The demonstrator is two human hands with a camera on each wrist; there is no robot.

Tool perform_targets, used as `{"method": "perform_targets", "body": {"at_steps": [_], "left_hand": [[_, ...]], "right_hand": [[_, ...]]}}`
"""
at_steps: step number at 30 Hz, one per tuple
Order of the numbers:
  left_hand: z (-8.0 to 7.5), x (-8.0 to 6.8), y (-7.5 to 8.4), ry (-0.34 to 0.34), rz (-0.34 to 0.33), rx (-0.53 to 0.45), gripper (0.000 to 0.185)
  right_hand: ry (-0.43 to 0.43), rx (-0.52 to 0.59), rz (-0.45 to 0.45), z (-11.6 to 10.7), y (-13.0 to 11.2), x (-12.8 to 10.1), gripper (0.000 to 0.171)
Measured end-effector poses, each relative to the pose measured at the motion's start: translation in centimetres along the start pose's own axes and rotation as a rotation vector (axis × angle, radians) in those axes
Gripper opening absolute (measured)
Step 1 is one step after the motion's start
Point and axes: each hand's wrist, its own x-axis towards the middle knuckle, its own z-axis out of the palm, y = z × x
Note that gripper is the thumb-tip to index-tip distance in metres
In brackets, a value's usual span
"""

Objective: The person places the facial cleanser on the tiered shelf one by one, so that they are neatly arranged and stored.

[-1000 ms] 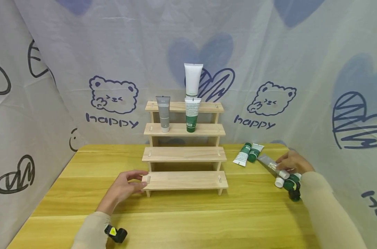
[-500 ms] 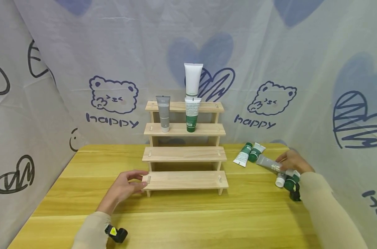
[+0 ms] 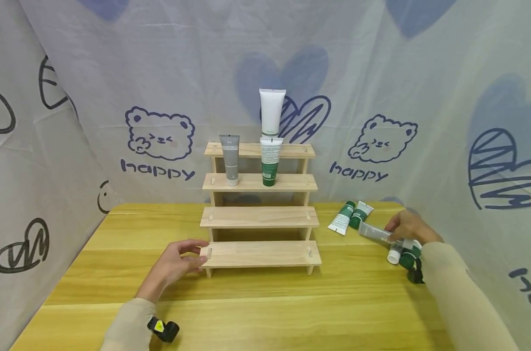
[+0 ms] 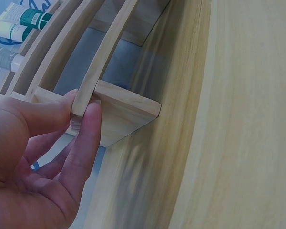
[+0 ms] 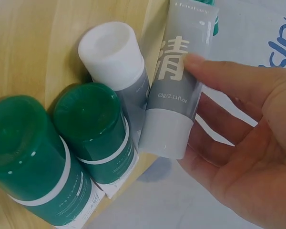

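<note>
Over wood (image 3: pixel 265 312), before printed cloth (image 3: pixel 366 44), left hand (image 3: pixel 178 260) pinches rack (image 3: pixel 258 254), right hand (image 3: pixel 411 227) grey tube (image 5: pixel 171 98).

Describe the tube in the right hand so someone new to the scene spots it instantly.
On the yellow table, find the four-tier rack, then look right to the right hand. It pinches the white-capped grey tube. Its body colour separates it from the nearby green tubes; being held separates it from the loose grey neighbour beside it.

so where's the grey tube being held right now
In the head view, the grey tube is in the right hand, to the right of the wooden rack.
</note>
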Motion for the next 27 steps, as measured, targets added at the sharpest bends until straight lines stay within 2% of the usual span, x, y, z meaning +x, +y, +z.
{"method": "perform_targets", "body": {"at_steps": [13,18,27], "left_hand": [[-0.01,-0.01,-0.09,0.004,0.0,0.003,0.044],[0.02,-0.08,-0.11,0.003,0.004,0.001,0.045],[-0.06,-0.09,0.08,-0.004,0.009,-0.005,0.044]], "right_hand": [[-0.047,0.01,-0.081,0.06,0.23,-0.15,0.019],[-0.11,0.013,-0.091,-0.27,0.04,-0.4,0.018],[-0.216,0.024,-0.104,-0.46,-0.46,-0.7,0.035]]}}
